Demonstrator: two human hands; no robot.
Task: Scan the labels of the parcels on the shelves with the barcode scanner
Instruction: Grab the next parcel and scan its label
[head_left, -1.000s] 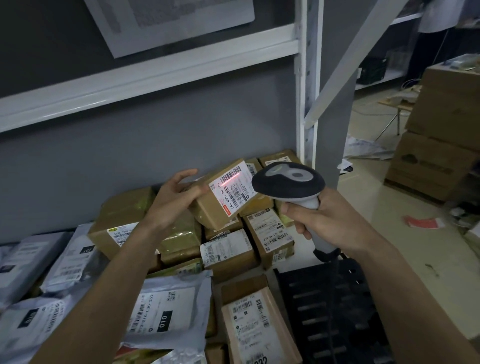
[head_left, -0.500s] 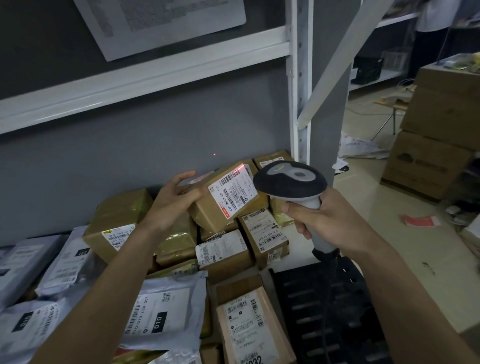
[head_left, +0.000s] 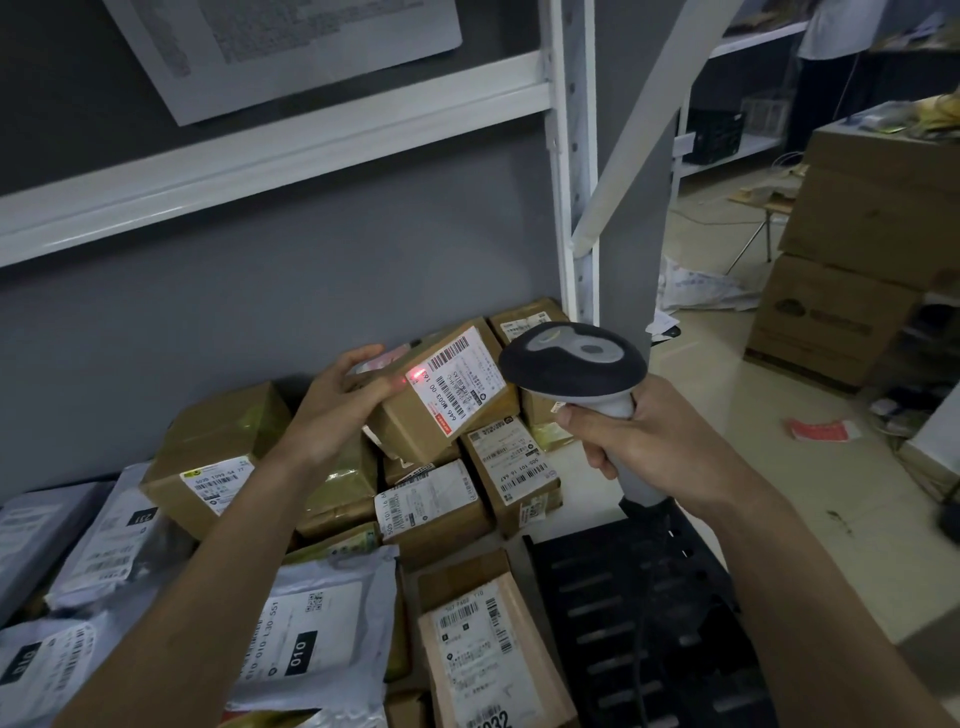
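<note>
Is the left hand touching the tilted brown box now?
Touching. The head view shows the left hand gripping the box's upper left corner, thumb along its front edge.

L hand (head_left: 332, 402) grips tilted brown parcel (head_left: 415, 415) above the parcel pile (head_left: 431, 509) on the shelf. R hand (head_left: 631, 447) grips barcode scanner (head_left: 574, 364) by its handle — head just beside the label (head_left: 457, 384). Red dot sits at label's left edge.
</note>
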